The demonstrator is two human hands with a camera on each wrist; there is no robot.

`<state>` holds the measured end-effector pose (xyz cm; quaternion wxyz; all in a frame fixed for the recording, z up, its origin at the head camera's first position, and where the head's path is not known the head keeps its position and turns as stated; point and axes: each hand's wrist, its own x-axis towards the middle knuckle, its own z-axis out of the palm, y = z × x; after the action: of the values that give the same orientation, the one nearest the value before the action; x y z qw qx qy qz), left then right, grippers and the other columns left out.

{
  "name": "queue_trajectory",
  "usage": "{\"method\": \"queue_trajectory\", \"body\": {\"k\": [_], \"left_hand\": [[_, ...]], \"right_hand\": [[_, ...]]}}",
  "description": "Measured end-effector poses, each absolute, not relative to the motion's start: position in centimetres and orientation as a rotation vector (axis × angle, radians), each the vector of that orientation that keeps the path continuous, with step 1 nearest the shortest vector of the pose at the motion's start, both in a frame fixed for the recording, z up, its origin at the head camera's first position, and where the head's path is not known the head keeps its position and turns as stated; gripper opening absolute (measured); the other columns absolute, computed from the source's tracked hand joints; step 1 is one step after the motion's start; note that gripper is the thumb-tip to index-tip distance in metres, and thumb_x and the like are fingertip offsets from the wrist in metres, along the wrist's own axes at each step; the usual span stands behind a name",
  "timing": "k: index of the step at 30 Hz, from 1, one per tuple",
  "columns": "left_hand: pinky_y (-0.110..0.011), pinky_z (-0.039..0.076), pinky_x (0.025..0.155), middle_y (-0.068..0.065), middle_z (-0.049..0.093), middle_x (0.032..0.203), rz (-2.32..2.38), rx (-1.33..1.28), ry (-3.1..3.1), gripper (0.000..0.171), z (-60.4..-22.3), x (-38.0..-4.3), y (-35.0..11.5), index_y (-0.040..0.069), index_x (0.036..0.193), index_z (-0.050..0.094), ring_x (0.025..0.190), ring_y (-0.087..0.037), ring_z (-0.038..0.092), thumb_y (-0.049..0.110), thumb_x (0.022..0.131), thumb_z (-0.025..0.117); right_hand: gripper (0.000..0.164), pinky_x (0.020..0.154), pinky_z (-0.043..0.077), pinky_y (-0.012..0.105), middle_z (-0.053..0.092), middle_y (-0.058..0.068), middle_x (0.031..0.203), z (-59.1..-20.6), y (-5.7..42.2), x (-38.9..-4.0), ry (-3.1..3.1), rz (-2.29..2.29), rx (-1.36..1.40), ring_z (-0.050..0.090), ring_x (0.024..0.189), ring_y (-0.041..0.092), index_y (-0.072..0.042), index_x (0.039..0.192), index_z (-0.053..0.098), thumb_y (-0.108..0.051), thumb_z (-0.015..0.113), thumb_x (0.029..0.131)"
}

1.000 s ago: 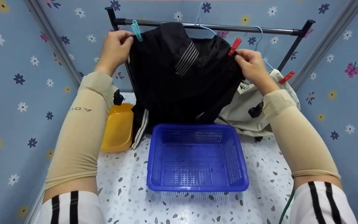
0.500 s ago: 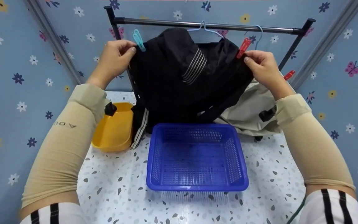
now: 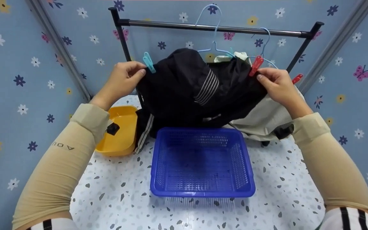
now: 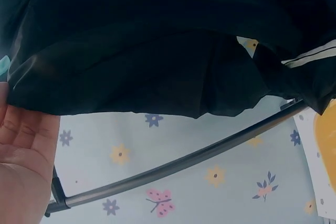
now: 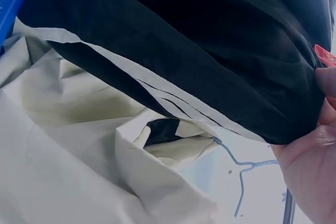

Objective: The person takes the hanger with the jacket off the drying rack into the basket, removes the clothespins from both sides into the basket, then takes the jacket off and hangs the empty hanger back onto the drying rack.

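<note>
Upper centre: black garment (image 3: 174, 88) now sits lower than half a second ago, blue hanger (image 3: 214, 46) more exposed. Left hand (image 3: 122, 78) pinches its edge by teal clip (image 3: 149, 62); right hand (image 3: 278, 84), by red clip (image 3: 256, 65). Apparently lowered, kept spread.

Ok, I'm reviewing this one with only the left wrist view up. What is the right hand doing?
Observer: The right hand pinches the black striped garment beside a red clothespin.
Operator: And the turquoise sliver at my left edge?
Observer: In the head view, that's a turquoise clothespin, clipped to the garment next to the left hand.
</note>
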<state>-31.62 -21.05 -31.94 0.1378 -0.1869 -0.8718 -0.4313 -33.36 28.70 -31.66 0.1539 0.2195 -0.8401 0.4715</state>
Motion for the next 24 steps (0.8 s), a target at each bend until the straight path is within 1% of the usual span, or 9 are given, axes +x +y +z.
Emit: {"method": "queue_trajectory", "body": {"k": [2,6,11,14,19,24], "left_hand": [[-0.02,0.053,0.097,-0.014,0.075,0.123,-1.236,-0.552,-2.535,0.03,-32.2,-31.0,-21.0,0.006,0.13,0.075,0.099,-0.014,0.061,0.022,0.115,0.055],[-0.019,0.053,0.097,-0.014,0.076,0.123,-1.23,-0.582,-2.55,0.029,-32.7,-29.9,-20.8,0.005,0.129,0.076,0.103,-0.014,0.065,0.021,0.115,0.056],[-0.02,0.052,0.097,-0.013,0.077,0.124,-1.267,-0.61,-2.56,0.029,-33.5,-28.6,-20.5,0.004,0.13,0.076,0.106,-0.014,0.067,0.019,0.114,0.056],[-0.02,0.052,0.095,-0.014,0.077,0.124,-1.291,-0.615,-2.562,0.029,-34.0,-27.9,-20.4,0.004,0.13,0.076,0.103,-0.014,0.065,0.018,0.114,0.056],[-0.018,0.052,0.09,-0.014,0.078,0.121,-1.315,-0.624,-2.561,0.027,-35.7,-27.1,-20.3,0.003,0.128,0.076,0.098,-0.012,0.065,0.016,0.113,0.058],[-0.019,0.05,0.082,-0.014,0.076,0.109,-1.375,-0.652,-2.545,0.024,-37.9,-26.3,-20.2,0.001,0.122,0.077,0.088,-0.013,0.059,0.014,0.113,0.059]], "right_hand": [[0.023,0.071,0.05,0.014,0.072,-0.021,0.087,-32.0,29.0,-32.9,-2.407,1.352,0.651,0.059,0.074,-0.001,0.011,0.119,0.076,-0.003,0.061,0.108],[0.021,0.07,0.05,0.014,0.071,-0.023,0.087,-32.5,29.4,-31.9,-2.393,1.341,0.679,0.058,0.074,-0.002,0.014,0.116,0.075,0.003,0.059,0.107],[0.02,0.076,0.049,0.012,0.071,-0.029,0.093,-33.4,29.9,-30.9,-2.379,1.335,0.668,0.059,0.083,-0.005,0.015,0.117,0.074,0.007,0.06,0.105],[0.02,0.079,0.05,0.011,0.072,-0.03,0.096,-34.0,30.1,-30.1,-2.368,1.347,0.672,0.06,0.086,-0.007,0.016,0.116,0.074,0.008,0.061,0.104],[0.018,0.076,0.049,0.01,0.071,-0.029,0.093,-35.2,30.3,-29.0,-2.357,1.363,0.687,0.059,0.083,-0.007,0.018,0.113,0.073,0.01,0.061,0.103],[0.018,0.074,0.05,0.01,0.072,-0.03,0.091,-36.8,30.6,-28.0,-2.373,1.384,0.675,0.061,0.08,-0.008,0.019,0.113,0.073,0.012,0.061,0.102]]}}
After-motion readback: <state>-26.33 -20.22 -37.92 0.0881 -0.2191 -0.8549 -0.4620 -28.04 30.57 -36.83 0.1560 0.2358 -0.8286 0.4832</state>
